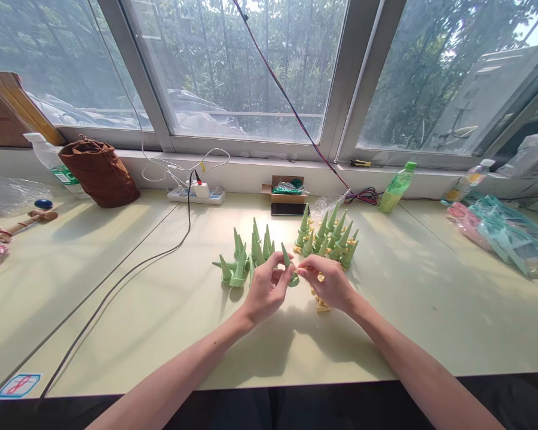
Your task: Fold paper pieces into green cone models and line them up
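Observation:
Over the table, my left hand [265, 288] is closed around a green plastic cone [286, 255], its tip pointing up. My right hand [330, 280] pinches a small yellow piece against the cone's lower side; the fingertips cover most of it. Several plain green cones [239, 270] stand in a group to the left, one of them lying on its side. Beyond my right hand is another group of green cones [341, 236], with small yellow parts around their bases. Loose yellow pieces [323, 308] lie beneath my right hand, partly hidden by it.
A small open carton [288, 191] and a dark phone [289, 209] lie near the window. A power strip [197, 194] trails a black cable [155, 258] across the left side. A green bottle [397, 188] and plastic-bagged items [506, 230] are at right, a brown bag [99, 173] at left.

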Tool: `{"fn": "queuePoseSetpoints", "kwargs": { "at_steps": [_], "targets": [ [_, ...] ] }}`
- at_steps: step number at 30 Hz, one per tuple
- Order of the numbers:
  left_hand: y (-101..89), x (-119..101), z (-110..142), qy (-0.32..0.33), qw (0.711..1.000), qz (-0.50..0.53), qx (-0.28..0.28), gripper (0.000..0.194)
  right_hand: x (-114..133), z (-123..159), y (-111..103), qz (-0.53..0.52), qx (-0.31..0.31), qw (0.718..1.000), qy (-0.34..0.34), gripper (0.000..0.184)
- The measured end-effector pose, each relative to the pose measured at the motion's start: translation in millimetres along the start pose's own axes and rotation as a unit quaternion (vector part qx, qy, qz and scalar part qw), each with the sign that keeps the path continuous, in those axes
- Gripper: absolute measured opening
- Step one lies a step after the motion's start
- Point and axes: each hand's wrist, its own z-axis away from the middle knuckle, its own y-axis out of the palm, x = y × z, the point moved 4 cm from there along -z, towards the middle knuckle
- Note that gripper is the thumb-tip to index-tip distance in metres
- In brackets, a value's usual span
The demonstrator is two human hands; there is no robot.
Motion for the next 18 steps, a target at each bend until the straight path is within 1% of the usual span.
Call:
{"fn": "queuePoseSetpoints", "kwargs": {
  "at_steps": [6,10,13,18],
  "targets": [
    [-1.0,-2.2,1.4,0.036,0.998,-0.048,0.004,0.016,-2.5,0.1,2.5,0.007,0.019,1.000,0.006,0.021],
    [-1.2,-2.3,1.9,0.046,0.997,-0.054,-0.003,0.017,-4.9,0.2,4.5,0.010,0.037,0.999,0.020,0.026],
    [-1.0,-2.2,1.4,0.037,0.998,-0.042,-0.011,0.020,-4.7,-0.5,4.7,0.011,0.041,0.999,0.030,0.027],
    [0.1,-1.4,-0.3,0.000,1.000,0.006,-0.029,0.019,-0.8,-2.8,0.3,0.013,0.018,0.999,0.032,0.025]
  ]
}}
